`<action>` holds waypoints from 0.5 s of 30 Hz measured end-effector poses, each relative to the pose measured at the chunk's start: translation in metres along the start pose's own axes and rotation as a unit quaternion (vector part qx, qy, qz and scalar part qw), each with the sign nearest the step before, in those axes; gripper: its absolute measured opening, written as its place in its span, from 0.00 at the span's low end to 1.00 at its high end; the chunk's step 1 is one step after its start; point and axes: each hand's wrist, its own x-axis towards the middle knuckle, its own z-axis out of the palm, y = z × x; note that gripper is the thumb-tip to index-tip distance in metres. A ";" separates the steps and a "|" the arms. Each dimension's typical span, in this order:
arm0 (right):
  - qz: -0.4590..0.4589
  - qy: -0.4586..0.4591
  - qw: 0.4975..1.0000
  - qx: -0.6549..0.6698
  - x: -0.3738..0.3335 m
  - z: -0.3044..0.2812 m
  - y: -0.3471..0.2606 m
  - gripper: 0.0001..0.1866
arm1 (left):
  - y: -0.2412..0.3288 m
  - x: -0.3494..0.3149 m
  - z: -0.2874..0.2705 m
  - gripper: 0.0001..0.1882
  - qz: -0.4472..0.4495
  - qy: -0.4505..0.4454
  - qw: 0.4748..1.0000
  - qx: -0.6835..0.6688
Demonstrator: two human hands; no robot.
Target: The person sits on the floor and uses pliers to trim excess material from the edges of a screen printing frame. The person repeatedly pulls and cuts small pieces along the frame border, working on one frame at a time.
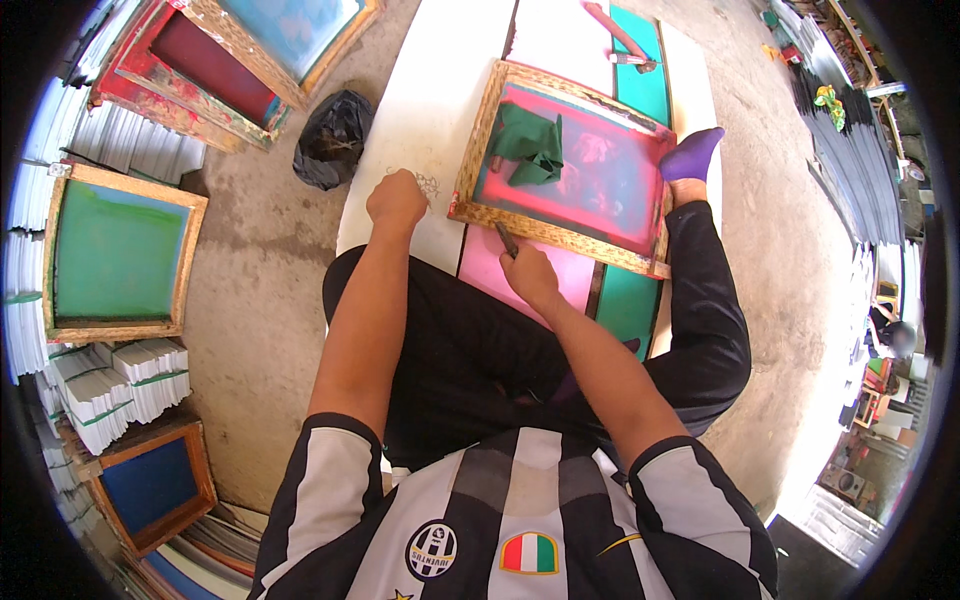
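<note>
My left hand (pixel 397 202) is closed in a fist over the white board (pixel 440 120), beside some dark scribbled marks (pixel 427 186). Whatever it may hold is hidden. My right hand (pixel 531 276) grips a short dark stick-like tool (pixel 507 239), its tip close to the near edge of a wooden-framed printing screen (pixel 548 235). That screen has pink-stained mesh, and a crumpled dark green cloth (pixel 535 145) lies on it. Under its near edge shows a pink sheet (pixel 545 270). My purple-socked foot (pixel 693 153) rests against the screen's right side.
A black plastic bag (pixel 333 138) sits on the concrete floor at left. Further left stand a green-meshed screen (pixel 120 255), a blue one (pixel 150 485) and bundled white sheets (pixel 150 380). Beyond my screen, a thin brown arm-like shape (pixel 618 30) lies near a white marker (pixel 628 59).
</note>
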 end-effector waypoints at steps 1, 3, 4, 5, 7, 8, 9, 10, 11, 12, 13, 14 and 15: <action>-0.012 -0.014 1.000 0.003 -0.005 -0.005 -0.004 0.23 | -0.002 -0.001 0.000 0.17 -0.006 0.008 1.000 0.006; -0.009 0.006 0.999 0.039 -0.007 -0.006 -0.001 0.22 | 0.003 -0.006 -0.004 0.15 -0.010 0.002 1.000 0.013; -0.006 0.017 0.998 0.057 -0.009 -0.006 0.001 0.22 | 0.007 -0.009 -0.007 0.15 -0.010 -0.003 1.000 0.016; -0.021 0.011 0.998 0.066 -0.010 -0.003 0.004 0.22 | 0.005 -0.010 -0.003 0.15 0.025 0.010 1.000 -0.001; -0.054 0.000 0.995 0.082 -0.011 0.003 0.008 0.21 | -0.001 -0.008 0.009 0.15 0.094 0.037 0.994 -0.039; -0.065 -0.015 0.993 0.095 -0.012 0.004 0.007 0.21 | -0.003 -0.006 0.017 0.16 0.138 -0.007 0.987 -0.085; -0.075 -0.030 0.991 0.109 -0.015 0.006 0.002 0.22 | -0.003 -0.006 0.021 0.17 0.182 -0.053 0.973 -0.130; -0.085 -0.045 0.988 0.123 -0.018 0.007 -0.003 0.22 | -0.002 -0.005 0.024 0.18 0.224 -0.099 0.954 -0.174; -0.109 -0.029 0.985 0.133 -0.020 0.008 -0.009 0.21 | 0.000 -0.006 0.028 0.18 0.214 -0.145 0.943 -0.211; -0.090 -0.058 0.980 0.166 -0.023 0.004 -0.017 0.21 | 0.007 -0.015 0.025 0.19 0.203 -0.194 0.928 -0.247; -0.073 -0.087 0.974 0.197 -0.027 -0.002 -0.026 0.20 | 0.012 -0.020 0.022 0.20 0.190 -0.240 0.909 -0.283; -0.055 -0.115 0.965 0.228 -0.029 -0.005 -0.031 0.20 | 0.012 -0.019 0.024 0.20 0.191 -0.246 0.907 -0.284; -0.050 -0.130 0.958 0.252 -0.029 -0.005 -0.031 0.19 | 0.014 -0.018 0.025 0.20 0.193 -0.252 0.904 -0.286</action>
